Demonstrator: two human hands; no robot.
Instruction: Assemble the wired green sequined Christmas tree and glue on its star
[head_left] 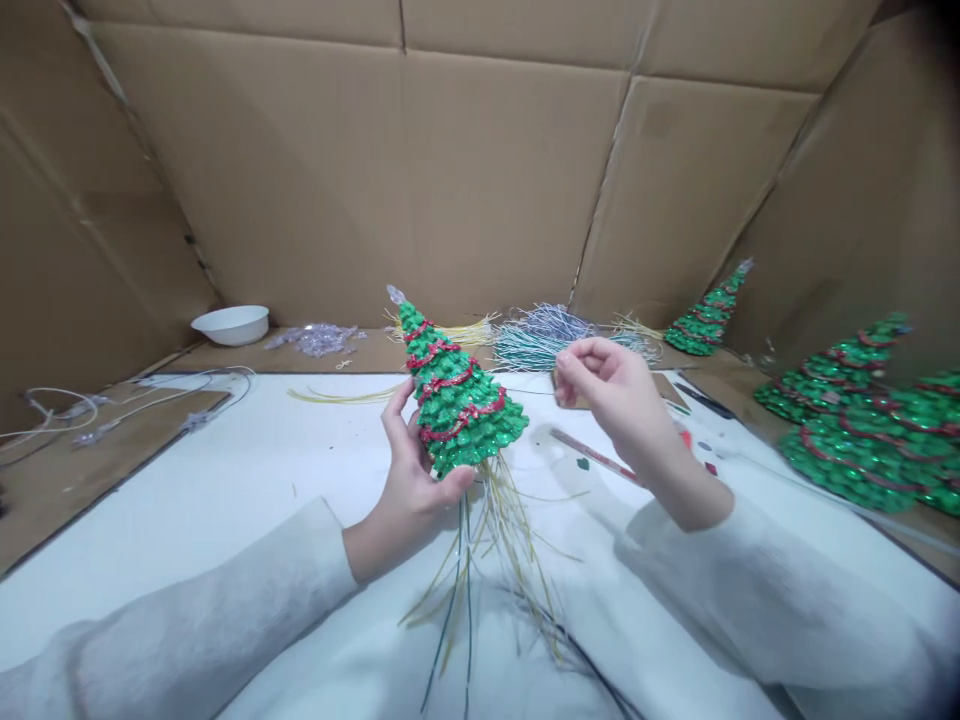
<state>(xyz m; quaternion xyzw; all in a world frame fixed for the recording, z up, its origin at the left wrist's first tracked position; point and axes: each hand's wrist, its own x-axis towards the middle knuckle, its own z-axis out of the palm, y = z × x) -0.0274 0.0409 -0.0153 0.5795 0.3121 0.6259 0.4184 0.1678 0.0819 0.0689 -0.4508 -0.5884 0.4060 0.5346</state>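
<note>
Over the white table point(247, 480), left hand point(409, 470) grips the green tree point(457, 400) at its base, thin strands point(487, 560) hanging below. Right hand point(611, 400) pinched narrow beside it; whether it holds anything, can't tell.

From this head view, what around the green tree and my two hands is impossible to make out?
- Right hand: its curled fingers hide whatever the grip pinches, if anything.
- Green glittery cone-shaped tree with red garland: the left hand covers its base, where the thin yellow and dark strands enter.
- Finished green trees at right: cut off by the frame edge and blurred.
- Small clear pieces beside the white bowl: too small to identify.
</note>
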